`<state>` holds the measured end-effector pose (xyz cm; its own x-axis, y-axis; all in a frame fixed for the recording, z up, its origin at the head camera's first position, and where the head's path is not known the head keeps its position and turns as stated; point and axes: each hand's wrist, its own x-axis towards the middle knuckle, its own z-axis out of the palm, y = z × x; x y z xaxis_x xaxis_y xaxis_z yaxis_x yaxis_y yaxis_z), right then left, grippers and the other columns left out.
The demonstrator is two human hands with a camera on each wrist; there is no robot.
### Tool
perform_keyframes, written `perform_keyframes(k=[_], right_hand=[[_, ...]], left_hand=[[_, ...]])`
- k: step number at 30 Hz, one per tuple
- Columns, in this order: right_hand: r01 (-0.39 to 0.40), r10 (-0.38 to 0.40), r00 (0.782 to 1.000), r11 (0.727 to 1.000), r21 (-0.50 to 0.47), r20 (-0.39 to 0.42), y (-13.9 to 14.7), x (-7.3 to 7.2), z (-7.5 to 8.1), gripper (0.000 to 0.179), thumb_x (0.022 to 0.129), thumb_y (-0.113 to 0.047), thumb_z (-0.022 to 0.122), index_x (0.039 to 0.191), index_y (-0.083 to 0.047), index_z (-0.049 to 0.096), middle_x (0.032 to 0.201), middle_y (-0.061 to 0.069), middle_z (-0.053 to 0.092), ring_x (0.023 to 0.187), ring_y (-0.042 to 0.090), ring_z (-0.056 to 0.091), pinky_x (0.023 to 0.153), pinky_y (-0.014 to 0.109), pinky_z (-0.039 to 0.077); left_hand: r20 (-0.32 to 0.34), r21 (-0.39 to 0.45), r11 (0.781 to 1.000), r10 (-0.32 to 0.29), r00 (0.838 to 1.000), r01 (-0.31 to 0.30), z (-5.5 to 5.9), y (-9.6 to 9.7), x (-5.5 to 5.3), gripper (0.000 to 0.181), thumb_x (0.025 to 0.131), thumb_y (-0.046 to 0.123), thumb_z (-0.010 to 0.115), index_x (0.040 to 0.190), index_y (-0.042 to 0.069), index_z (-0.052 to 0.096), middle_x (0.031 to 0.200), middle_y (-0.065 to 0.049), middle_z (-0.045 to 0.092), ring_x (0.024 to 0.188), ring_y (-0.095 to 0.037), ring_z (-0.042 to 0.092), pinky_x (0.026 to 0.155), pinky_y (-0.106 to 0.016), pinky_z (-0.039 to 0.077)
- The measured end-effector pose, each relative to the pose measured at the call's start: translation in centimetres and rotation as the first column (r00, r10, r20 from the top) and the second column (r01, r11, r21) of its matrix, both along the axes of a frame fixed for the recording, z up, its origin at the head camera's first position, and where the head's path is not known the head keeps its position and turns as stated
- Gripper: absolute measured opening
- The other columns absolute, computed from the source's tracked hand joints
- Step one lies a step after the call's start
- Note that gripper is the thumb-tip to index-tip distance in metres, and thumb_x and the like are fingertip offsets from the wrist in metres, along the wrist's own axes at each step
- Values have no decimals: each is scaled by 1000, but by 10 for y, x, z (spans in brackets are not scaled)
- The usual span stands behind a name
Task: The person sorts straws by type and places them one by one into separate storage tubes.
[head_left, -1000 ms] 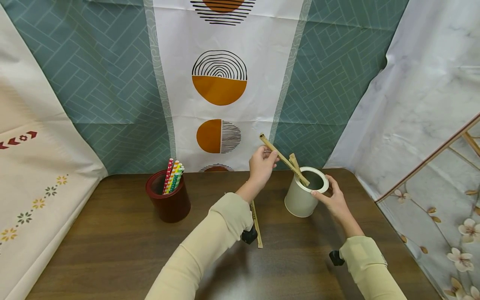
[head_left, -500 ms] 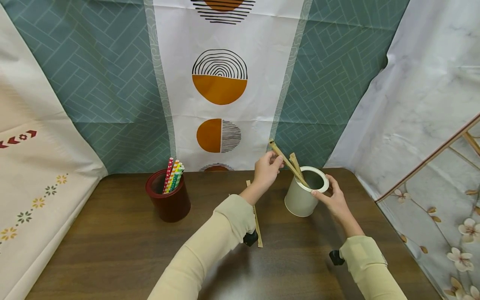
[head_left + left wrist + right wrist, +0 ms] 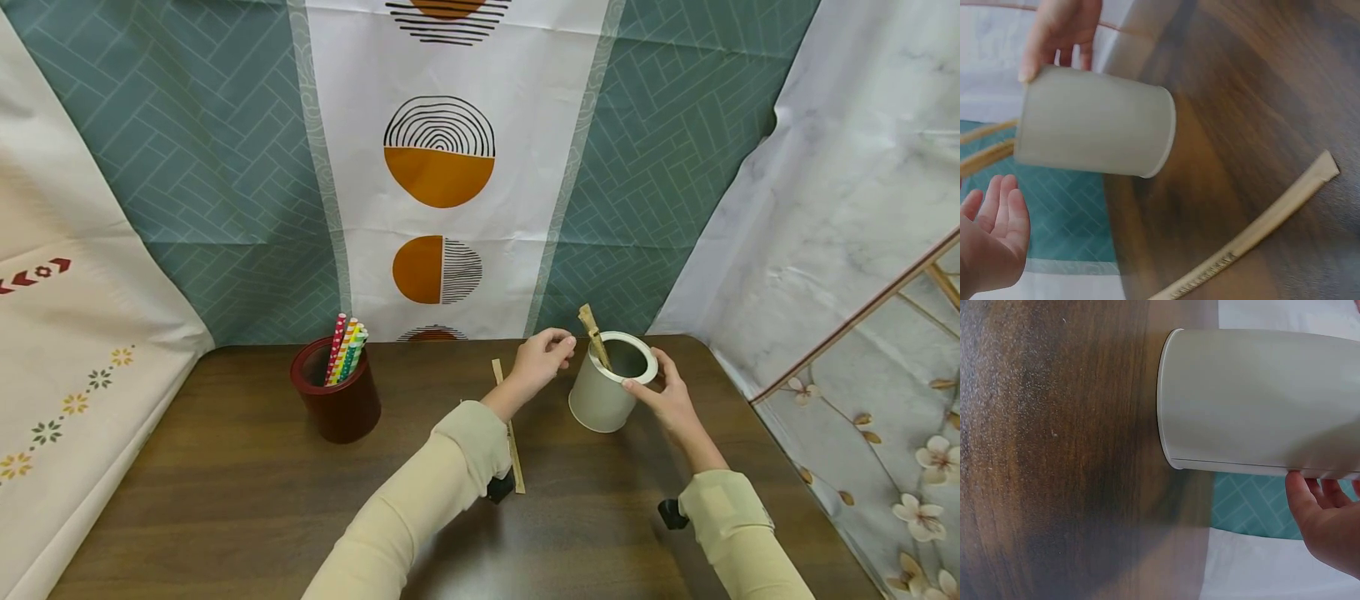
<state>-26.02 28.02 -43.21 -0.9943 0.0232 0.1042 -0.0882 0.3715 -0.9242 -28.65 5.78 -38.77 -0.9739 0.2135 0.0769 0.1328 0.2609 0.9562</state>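
A light grey round canister (image 3: 603,400) stands upright on the table, with two brown paper-wrapped straws (image 3: 589,325) leaning out over its rim. My right hand (image 3: 670,408) grips the canister's right side near the top, thumb at the front of the rim and fingers round the back. Just left of the canister, my left hand (image 3: 542,358) holds nothing, its fingers loosely bent close to the straws. In the left wrist view the straws (image 3: 988,156) jut from the canister's mouth above that hand (image 3: 997,234). Another wrapped straw (image 3: 517,458) lies on the table, partly hidden under my left forearm.
A dark red canister (image 3: 341,408) holding several patterned straws (image 3: 347,354) stands to the left. The brown wooden table (image 3: 225,500) ends at hanging cloths behind and at both sides.
My left hand lowered a wrapped straw into the grey canister and let go of it. That straw now leans beside the other one. The right hand has stayed on the canister.
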Motion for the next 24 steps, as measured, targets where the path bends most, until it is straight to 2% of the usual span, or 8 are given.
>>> perform_keyframes(k=[6, 9, 17, 24], right_hand=[[-10, 10, 1000, 1000, -27, -15, 0, -2, -2, 74, 83, -11, 60, 139, -4, 14, 132, 20, 28, 110, 24, 37, 71, 7, 39], [-7, 7, 999, 1000, -16, -35, 0, -3, -3, 73, 82, -10, 60, 139, -2, 15, 131, 21, 30, 113, 29, 35, 72, 5, 37], [-9, 9, 998, 1000, -4, -55, 1, -3, -3, 72, 81, -7, 61, 138, -1, 17, 130, 22, 31, 115, 32, 35, 73, 4, 35], [-5, 5, 998, 1000, -1, -56, 2, -3, -4, 72, 81, -8, 61, 138, 0, 18, 130, 23, 31, 116, 33, 35, 73, 3, 35]], left_hand=[[28, -12, 999, 43, 999, -42, -17, -11, 0, 32, 88, 29, 53, 112, 8, 57, 95, -10, 65, 74, -20, 63, 65, -24, 49], [23, -29, 997, 70, 997, -69, -28, -18, -2, 33, 87, 28, 54, 113, 7, 57, 94, -11, 65, 74, -22, 63, 65, -26, 49], [9, -93, 984, 151, 989, -149, -55, -35, -4, 35, 86, 29, 57, 114, 8, 56, 94, -11, 65, 74, -20, 62, 64, -27, 48], [-6, -127, 975, 181, 983, -180, -75, -44, -1, 36, 85, 27, 58, 115, 8, 55, 101, -12, 63, 95, -27, 57, 76, -37, 47]])
